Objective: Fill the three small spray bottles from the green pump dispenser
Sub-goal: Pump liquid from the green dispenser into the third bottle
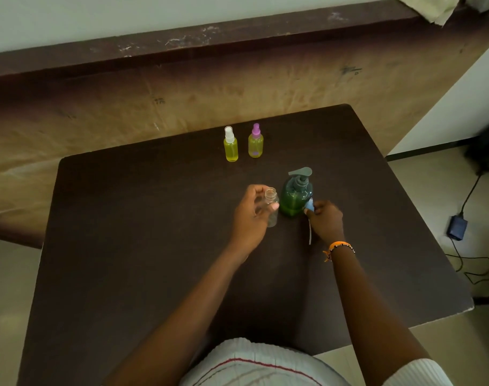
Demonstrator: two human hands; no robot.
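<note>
**Tabletop contents, third bottle open and empty**

- Dark brown tabletop (154,274): carries all items listed.
- Left hand (253,215): fingers curled round a clear, uncapped small spray bottle (271,207), which appears empty; bottle upright at mid-table, just left of the dispenser.
- Right hand (325,221): pinches a blue spray cap (310,204) with its thin dip tube (310,232) trailing toward the person; cap sits against the dispenser's lower right side. Orange beaded bracelet (339,246) at the wrist.
- Green pump dispenser (296,196): upright between the two hands, grey-green pump head on top.
- White-capped spray bottle (230,147): farther back, upright, holding yellow-green liquid.
- Purple-capped spray bottle (255,143): just right of the white-capped one, also holding yellow-green liquid.
</note>
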